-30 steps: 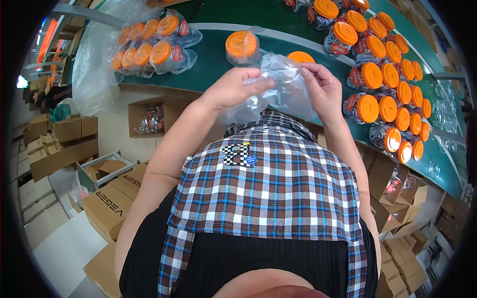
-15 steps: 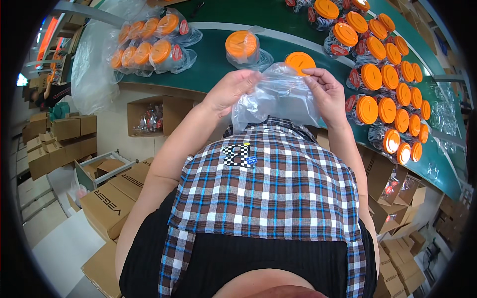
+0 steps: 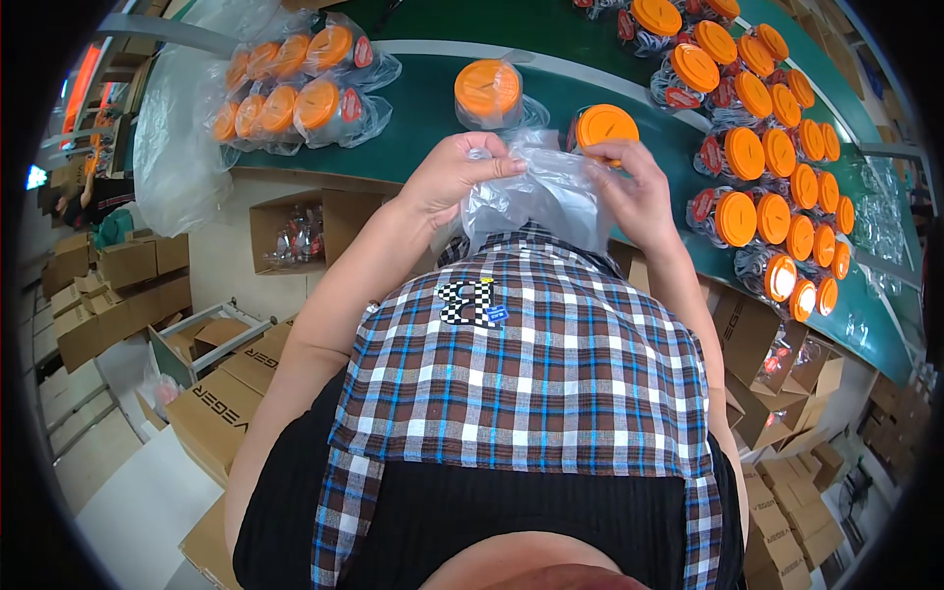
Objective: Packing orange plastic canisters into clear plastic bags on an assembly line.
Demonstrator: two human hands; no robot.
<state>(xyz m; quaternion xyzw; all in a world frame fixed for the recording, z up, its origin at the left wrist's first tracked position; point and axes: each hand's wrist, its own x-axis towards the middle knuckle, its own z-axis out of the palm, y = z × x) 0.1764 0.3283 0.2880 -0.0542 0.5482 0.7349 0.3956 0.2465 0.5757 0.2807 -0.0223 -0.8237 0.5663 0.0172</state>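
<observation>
My left hand and my right hand both grip a clear plastic bag, held open in front of my chest at the near edge of the green table. Just beyond the bag's mouth stands a clear jar with an orange lid, close to my right fingers. A second orange-lidded jar in a clear bag stands a little farther back on the left.
Several bagged orange-lidded jars lie at the table's far left. Rows of the same jars fill the right side. Cardboard boxes stand on the floor to my left and under the table at right.
Both hands have lifted the bag and spread its mouth wider. The orange-lidded jar by my right hand now shows fully above the bag's edge.
</observation>
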